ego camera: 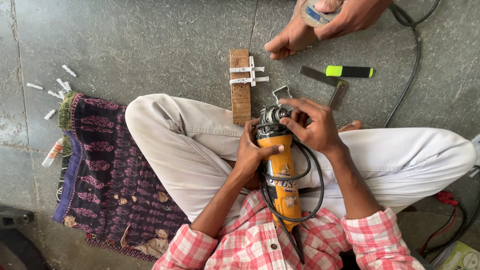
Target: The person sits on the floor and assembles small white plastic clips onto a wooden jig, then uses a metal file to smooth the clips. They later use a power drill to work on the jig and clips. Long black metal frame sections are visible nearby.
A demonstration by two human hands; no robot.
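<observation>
A patterned purple cloth (102, 165) lay on the stone floor (150, 45) at the left, white plastic bits (60, 87) scattered beyond it. The left hand (252, 152) was clamped around a yellow angle grinder (280, 167) resting in the lap, while the right hand (312, 125) pinched at its head (cable looped below). Ahead sat a wooden block (240, 95); farther right, a green-handled blade (340, 71) and another person's hand (350, 17).
</observation>
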